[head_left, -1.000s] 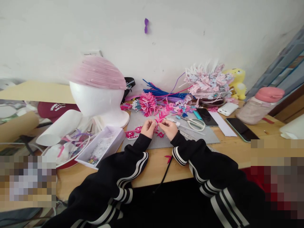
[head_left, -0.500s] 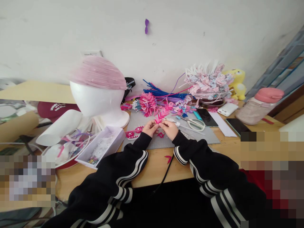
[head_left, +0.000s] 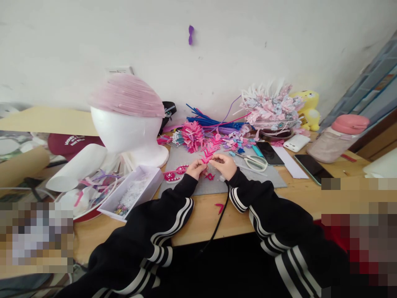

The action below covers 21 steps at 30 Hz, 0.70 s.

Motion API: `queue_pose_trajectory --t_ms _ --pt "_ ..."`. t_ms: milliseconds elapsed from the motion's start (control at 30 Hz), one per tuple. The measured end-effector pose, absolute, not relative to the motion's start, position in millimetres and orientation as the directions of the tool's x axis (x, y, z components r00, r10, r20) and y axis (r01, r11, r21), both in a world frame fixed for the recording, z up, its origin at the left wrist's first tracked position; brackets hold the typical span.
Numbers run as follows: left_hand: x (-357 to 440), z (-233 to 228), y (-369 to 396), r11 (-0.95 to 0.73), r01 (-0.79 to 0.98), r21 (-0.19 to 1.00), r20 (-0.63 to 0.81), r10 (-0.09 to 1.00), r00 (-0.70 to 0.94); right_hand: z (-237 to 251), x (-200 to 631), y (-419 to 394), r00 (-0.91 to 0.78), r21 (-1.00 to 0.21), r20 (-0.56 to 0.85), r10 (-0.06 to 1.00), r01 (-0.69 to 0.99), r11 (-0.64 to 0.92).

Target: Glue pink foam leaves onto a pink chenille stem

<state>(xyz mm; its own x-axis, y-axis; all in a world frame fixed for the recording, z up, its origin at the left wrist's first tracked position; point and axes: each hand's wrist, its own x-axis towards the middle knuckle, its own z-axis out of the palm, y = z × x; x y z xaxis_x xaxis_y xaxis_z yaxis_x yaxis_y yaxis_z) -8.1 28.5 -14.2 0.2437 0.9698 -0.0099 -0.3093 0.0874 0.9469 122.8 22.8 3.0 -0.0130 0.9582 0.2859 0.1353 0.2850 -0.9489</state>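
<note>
A pink pipe-cleaner sprig with V-shaped rows stands up from my fingertips at the middle of the work mat. My left hand pinches its lower end between thumb and finger. From the other side, my right hand closes thumb and forefinger at the base of the same sprig; the exact grip point is small and partly covered. Below the hands, a small dark pink bent piece lies on the grey mat. Pink ornaments with white beads rest beside my left hand.
Scissors, a phone and a pink-lidded bottle are on the right. A white foam head and a box of beads stand left. Pipe cleaners pile at the back. A black cable crosses the table edge.
My right hand has shifted slightly right and up, its fingers now a little apart from my left fingertips. My left hand stays nearly in place with the sprig.
</note>
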Motion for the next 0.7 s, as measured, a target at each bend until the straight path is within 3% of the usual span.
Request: queue_pose_trajectory --t_ms 167,367,600,700 --pt "-6.8 -13.2 25.5 0.074 -0.332 0.940 0.013 0.968 0.252 5.4 122.1 22.0 -0.052 -0.972 0.227 0.973 0.054 0.229" --pt "-6.6 -13.9 27.9 0.169 -0.373 0.912 -0.073 0.964 0.257 5.3 124.3 21.9 -0.079 -0.919 0.332 0.940 0.195 0.342" --pt "-5.8 -19.3 33.9 0.233 -0.409 0.882 -0.137 0.959 0.250 6.9 127.2 16.4 -0.131 -0.641 0.602 0.788 0.509 0.575" --pt "-0.6 -18.4 29.0 0.236 -0.433 0.870 -0.151 0.963 0.221 3.0 124.8 12.6 -0.107 -0.532 0.656 0.747 0.637 0.558"
